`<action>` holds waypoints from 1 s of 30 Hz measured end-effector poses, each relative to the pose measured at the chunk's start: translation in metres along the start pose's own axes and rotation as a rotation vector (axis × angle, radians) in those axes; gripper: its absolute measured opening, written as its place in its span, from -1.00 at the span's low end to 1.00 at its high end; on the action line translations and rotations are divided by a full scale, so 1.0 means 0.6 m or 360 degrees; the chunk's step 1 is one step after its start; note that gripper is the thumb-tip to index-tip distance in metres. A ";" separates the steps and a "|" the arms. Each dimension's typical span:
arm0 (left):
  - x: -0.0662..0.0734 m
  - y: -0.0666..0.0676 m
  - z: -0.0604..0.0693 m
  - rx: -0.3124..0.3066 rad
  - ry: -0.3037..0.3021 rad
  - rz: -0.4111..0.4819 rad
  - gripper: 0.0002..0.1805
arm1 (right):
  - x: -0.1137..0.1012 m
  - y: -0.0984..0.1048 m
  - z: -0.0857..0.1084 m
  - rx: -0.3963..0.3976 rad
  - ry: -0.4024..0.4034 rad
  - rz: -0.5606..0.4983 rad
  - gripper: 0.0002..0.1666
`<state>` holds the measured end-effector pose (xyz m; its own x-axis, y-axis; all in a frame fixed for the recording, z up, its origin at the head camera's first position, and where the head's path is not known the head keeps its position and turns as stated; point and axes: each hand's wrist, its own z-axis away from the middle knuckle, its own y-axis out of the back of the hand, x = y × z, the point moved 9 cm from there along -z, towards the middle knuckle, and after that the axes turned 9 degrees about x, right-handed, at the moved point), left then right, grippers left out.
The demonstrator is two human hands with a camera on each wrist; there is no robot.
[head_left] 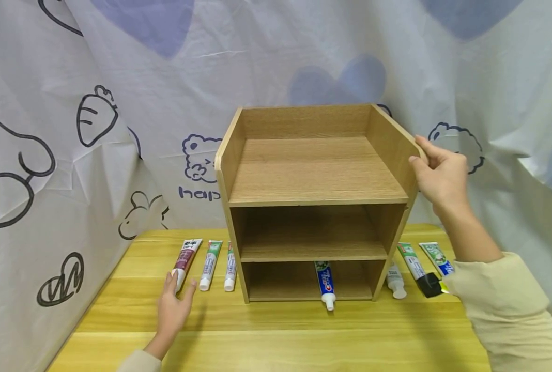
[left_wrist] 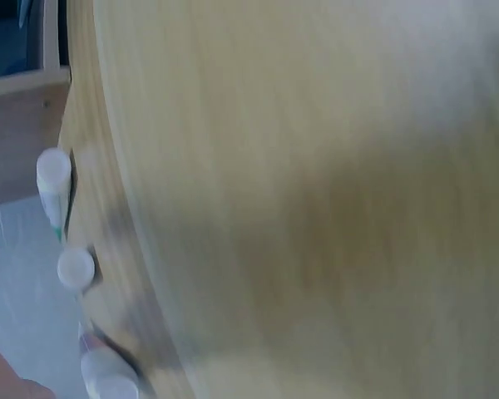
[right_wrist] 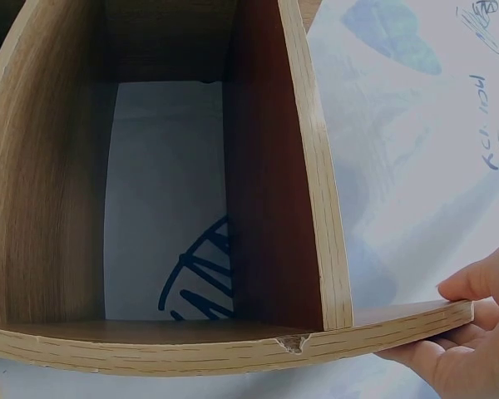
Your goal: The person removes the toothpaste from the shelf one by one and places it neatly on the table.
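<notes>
A light wooden shelf unit [head_left: 313, 170] with two lower compartments and a walled top stands on the table. My right hand [head_left: 441, 168] grips the upper front edge of its right side panel, thumb on one face and fingers on the other; the right wrist view shows this hold on the panel [right_wrist: 399, 332]. My left hand [head_left: 173, 310], fingers loosely extended, is by the white cap of a maroon-and-white toothpaste tube [head_left: 187, 256]; whether it touches the cap, I cannot tell. Two green-and-white tubes [head_left: 211, 263] [head_left: 230, 268] lie between that tube and the shelf.
A blue toothpaste tube [head_left: 324, 281] pokes out of the bottom compartment. Right of the shelf lie a white-capped tube [head_left: 395, 281], a green-and-white tube [head_left: 411, 260] and a green-and-blue tube [head_left: 436, 258], partly behind a black object [head_left: 429, 285]. A patterned white cloth [head_left: 276, 51] hangs behind the table.
</notes>
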<state>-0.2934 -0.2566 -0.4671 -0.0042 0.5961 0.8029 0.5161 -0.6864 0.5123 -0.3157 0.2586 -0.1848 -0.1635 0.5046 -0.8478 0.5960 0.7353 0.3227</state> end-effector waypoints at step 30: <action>0.060 -0.101 0.118 -0.0334 -0.0038 0.0087 -0.26 | 0.003 0.000 0.001 -0.0021 -0.0060 0.0036 -0.46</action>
<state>-0.2642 -0.1641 -0.4905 0.0408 0.5636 0.8250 0.3255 -0.7882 0.5224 -0.3157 0.2591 -0.1868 -0.1203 0.5038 -0.8554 0.5888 0.7300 0.3471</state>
